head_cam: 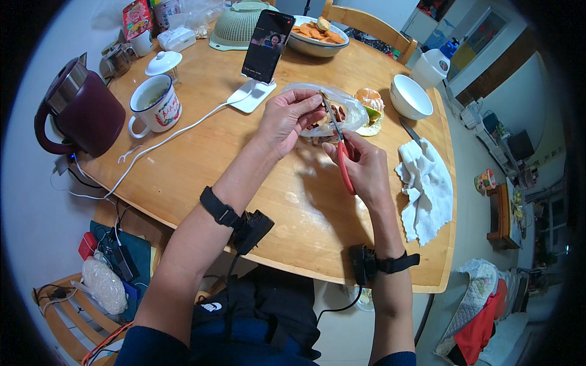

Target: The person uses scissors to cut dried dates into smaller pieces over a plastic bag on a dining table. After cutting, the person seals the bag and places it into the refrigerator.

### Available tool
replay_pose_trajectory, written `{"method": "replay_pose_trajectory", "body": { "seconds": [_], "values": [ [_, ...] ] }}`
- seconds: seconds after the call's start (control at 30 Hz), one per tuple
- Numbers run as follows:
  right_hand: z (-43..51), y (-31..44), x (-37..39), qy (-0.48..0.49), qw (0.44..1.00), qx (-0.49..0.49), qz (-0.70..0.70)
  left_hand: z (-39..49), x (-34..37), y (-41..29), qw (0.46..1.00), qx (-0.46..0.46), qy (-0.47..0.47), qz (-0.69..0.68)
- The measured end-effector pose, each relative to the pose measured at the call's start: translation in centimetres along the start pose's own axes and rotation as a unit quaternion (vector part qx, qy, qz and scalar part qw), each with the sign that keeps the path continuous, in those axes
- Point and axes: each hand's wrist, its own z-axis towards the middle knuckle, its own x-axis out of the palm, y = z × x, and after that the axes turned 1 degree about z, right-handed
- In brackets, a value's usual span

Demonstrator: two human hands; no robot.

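My left hand (290, 119) pinches a small brownish dried piece (323, 97) between thumb and fingertips. Red-handled scissors (343, 167) are gripped in my right hand (368, 167), their blades pointing up at that piece. Whether the blades touch it is hard to tell. Below both hands lies an opened clear plastic bag (355, 107), holding dark red and pale dried slices (339, 113), partly covered by my fingers. Just right of the bag sit a peeled citrus fruit (368, 97) and its green-yellow peel (371, 129).
A phone (268, 45) stands upright on a white stand (252, 97) beyond my hands. To the left are an enamel mug (158, 107), a maroon kettle (98, 116) and a white cable (171, 135). A white bowl (412, 98), a knife (409, 130) and a white cloth (425, 192) lie right.
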Motion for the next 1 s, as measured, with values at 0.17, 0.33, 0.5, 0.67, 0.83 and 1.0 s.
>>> {"method": "replay_pose_trajectory", "body": {
  "seconds": [0.17, 0.33, 0.5, 0.67, 0.83, 1.0],
  "values": [
    [0.1, -0.5, 0.0, -0.015, 0.999, -0.032, -0.029, 0.0, -0.2, 0.0, 0.999, -0.029, 0.011, -0.039],
    [0.1, -0.6, -0.6, -0.007, 0.997, -0.045, -0.06, 0.0, -0.2, 0.0, 0.999, -0.029, -0.018, -0.037],
    [0.0, -0.3, -0.9, 0.0, 0.998, -0.043, -0.047, -0.1, 0.1, -0.1, 0.999, -0.024, -0.016, -0.022],
    [0.1, -0.3, -0.6, -0.013, 0.998, -0.034, -0.042, -0.3, 0.4, -0.1, 0.999, -0.037, -0.004, 0.018],
    [0.2, -0.6, -0.4, -0.006, 1.0, -0.015, -0.017, -0.5, 0.6, 0.0, 0.997, -0.036, -0.012, 0.068],
    [0.3, -0.4, -1.1, 0.026, 0.999, 0.001, -0.026, -0.3, 0.2, -0.6, 0.984, -0.01, 0.015, 0.177]
  ]
}}
